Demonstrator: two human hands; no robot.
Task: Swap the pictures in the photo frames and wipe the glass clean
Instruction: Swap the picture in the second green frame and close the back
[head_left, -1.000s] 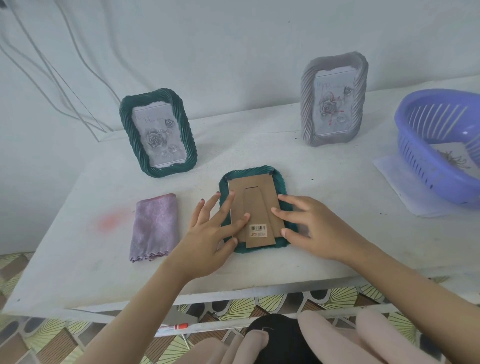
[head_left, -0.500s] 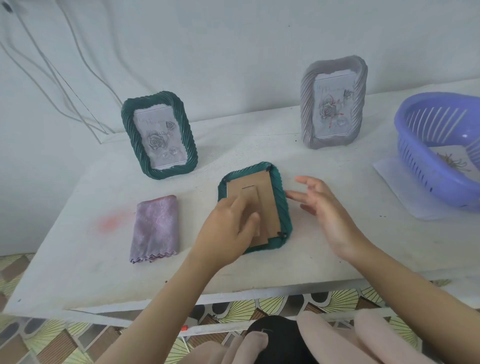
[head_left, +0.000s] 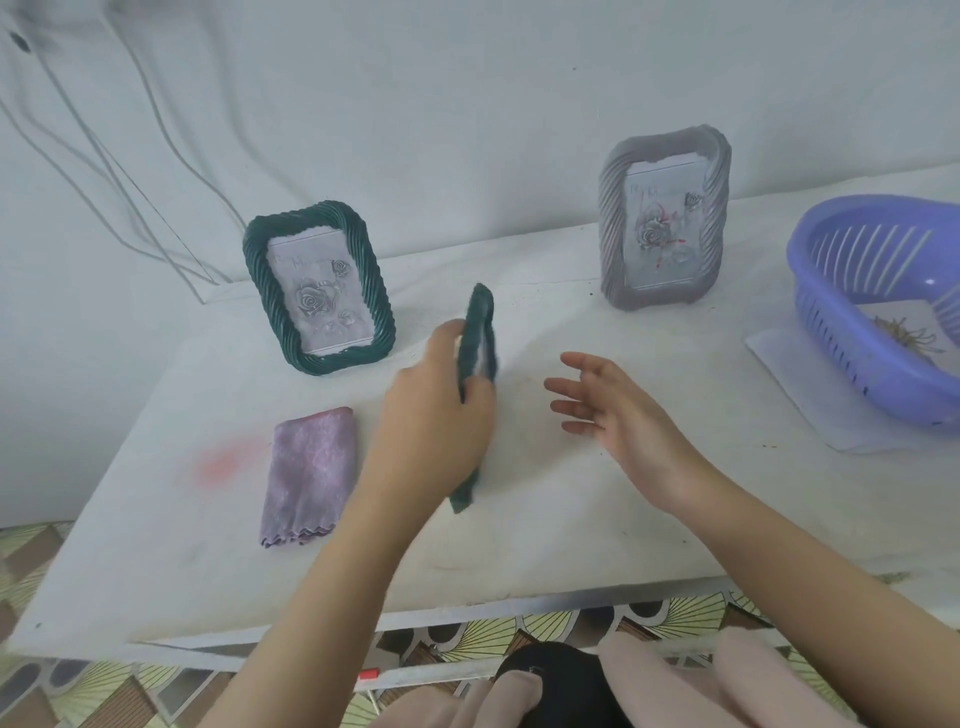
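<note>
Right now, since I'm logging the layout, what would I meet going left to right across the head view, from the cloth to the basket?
Purple cloth → held green frame, gripped edge-on by the left hand → right hand → grey frame → purple basket.

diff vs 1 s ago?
The left hand gripped the face-down frame and lifted it off the table, turning it on edge. The right hand let go and hovers open. Standing green frame, grey frame, purple cloth and basket unchanged.
</note>
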